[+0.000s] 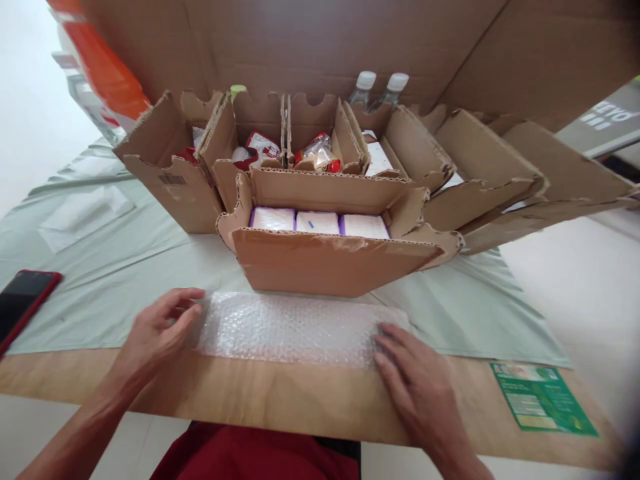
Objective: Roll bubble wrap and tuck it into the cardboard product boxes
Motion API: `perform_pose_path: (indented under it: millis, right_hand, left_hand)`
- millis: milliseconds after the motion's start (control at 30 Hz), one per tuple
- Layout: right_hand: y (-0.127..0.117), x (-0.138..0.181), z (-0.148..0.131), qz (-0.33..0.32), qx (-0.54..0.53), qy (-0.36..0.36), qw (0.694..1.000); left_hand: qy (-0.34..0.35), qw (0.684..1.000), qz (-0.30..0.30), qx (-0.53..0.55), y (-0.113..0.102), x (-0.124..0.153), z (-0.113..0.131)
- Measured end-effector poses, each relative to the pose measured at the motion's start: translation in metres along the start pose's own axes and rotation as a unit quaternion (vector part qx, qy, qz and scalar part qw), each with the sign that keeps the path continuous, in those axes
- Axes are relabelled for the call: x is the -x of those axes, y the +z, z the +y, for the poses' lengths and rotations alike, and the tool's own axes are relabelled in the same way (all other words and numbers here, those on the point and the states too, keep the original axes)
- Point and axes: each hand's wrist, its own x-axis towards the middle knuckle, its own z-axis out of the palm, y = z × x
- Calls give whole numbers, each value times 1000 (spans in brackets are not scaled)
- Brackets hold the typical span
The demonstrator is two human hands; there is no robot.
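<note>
A flat strip of clear bubble wrap (290,330) lies across the table's front part, partly on the cloth and partly on bare wood. My left hand (159,327) is at its left end, thumb and forefinger stretched out and apart beside the edge; the other fingers are partly hidden. On the right end rests my right hand (417,380), fingers spread with the tips touching the plastic. Just behind the wrap stands a long cardboard bin (330,263) with three white, purple-edged packs (317,222) inside.
A row of cardboard bins (175,190) stands behind, some with packaged goods. Two white-capped bottles (366,81) rise at the back by a tall cardboard panel (300,47). A red-cased phone (23,300) lies left, a green printed packet (545,398) right.
</note>
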Motion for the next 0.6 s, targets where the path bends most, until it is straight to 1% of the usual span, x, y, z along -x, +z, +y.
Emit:
perform_pose_path:
  millis: [33, 67, 100, 133, 200, 267, 333, 400, 500, 600]
  right_hand:
    - [-9, 1, 12, 17, 10, 22, 1000]
    - [-17, -2, 22, 26, 17, 41, 999]
    - [-21, -7, 29, 27, 23, 57, 998]
    - [-23, -13, 35, 23, 29, 68, 997]
    - [-17, -29, 44, -8, 46, 83, 995]
    - [-6, -40, 50, -56, 55, 93, 993]
    - [1, -44, 53, -83, 42, 97, 991]
    - [-2, -42, 52, -79, 7, 105, 991]
    - [-20, -32, 40, -75, -64, 154, 983]
    - [-32, -20, 13, -109, -147, 194, 964]
  left_hand:
    - [16, 998, 45, -38, -5, 2, -6]
    - [42, 993, 73, -77, -6, 4, -10]
    - [73, 987, 82, -113, -3, 6, -13]
    - [103, 981, 78, -145, 3, 8, -14]
    - [147, 969, 62, -190, 21, 11, -12]
    - [165, 964, 54, -201, 38, 13, -6]
    - [155, 972, 57, -169, 47, 15, 1]
    - [123, 985, 58, -107, 47, 19, 9]
    - [47, 998, 34, 14, 37, 25, 13]
    - [-1, 992, 30, 123, 22, 21, 9]
